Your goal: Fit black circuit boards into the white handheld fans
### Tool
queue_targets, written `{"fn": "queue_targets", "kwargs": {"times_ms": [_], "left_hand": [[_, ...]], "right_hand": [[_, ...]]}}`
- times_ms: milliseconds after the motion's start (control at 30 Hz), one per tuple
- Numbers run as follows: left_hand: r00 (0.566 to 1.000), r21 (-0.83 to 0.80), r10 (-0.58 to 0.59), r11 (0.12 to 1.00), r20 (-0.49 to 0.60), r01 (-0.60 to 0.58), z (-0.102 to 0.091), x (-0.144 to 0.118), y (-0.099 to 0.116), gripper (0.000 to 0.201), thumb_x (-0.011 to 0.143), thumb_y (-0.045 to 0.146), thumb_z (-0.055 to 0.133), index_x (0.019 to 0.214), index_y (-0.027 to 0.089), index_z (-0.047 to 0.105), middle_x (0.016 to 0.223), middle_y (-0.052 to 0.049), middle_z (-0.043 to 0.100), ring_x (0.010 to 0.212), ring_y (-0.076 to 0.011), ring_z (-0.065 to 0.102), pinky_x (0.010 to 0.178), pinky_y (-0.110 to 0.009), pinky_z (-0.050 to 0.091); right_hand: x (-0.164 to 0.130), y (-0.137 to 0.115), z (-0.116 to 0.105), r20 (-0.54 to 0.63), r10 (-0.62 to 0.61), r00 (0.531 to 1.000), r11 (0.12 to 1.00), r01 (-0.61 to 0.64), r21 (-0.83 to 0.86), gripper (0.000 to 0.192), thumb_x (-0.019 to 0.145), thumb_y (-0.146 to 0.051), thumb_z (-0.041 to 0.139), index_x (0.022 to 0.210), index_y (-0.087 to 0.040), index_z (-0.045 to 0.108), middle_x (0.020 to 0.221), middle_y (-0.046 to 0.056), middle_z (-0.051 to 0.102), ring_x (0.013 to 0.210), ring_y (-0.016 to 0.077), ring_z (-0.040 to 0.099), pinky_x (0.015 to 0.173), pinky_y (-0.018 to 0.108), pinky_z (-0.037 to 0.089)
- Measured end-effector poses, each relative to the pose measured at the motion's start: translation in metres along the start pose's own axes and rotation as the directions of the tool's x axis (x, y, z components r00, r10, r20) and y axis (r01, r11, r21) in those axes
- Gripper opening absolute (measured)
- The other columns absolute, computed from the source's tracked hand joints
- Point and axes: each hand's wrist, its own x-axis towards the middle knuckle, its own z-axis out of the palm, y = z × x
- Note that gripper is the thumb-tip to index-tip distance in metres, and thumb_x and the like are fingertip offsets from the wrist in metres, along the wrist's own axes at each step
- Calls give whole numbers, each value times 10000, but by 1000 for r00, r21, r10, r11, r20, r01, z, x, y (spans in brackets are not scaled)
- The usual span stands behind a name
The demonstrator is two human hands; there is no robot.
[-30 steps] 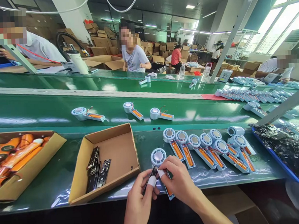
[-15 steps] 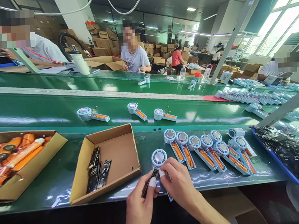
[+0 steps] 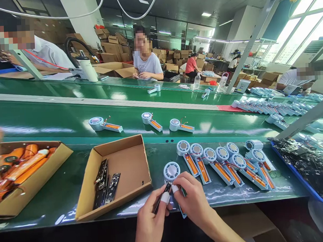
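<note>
Circuit strip, pinched by both hands' grip, slants lengthwise up-right toward the fan head.

Factory assembly line: green conveyor belt beyond the fingers carrying half-built handheld fans, seated workers across it, stacked cardboard cartons behind them.

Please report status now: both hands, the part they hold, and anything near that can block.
Left hand and right hand both gripping a black circuit board against the fan unit. Cardboard box close left; row of fan units close right.
</note>
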Motion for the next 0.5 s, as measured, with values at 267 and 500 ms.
{"fn": "queue_targets", "kwargs": {"times_ms": [267, 500], "left_hand": [[997, 38, 42, 998, 68, -44, -9, 3, 1, 386, 838, 503, 620, 1016, 200, 778, 638, -20, 714, 516, -176, 667, 531, -263, 602], [981, 15, 34, 999, 190, -38, -15, 15, -3, 355, 846, 465, 609, 951, 173, 782, 613, -2, 641, 551, -164, 649, 504, -229, 556]], "right_hand": [[6, 1, -6, 89, 84, 993, 992, -92, 91, 232, 798, -24, 541, 872, -207, 662, 820, 13, 629, 729, 153, 610, 657, 242, 483], [20, -2, -25, 309, 73, 948, 981, -123, 147, 253, 853, -13, 601, 931, -203, 750, 901, 30, 678, 847, 171, 646, 766, 264, 486]]}}
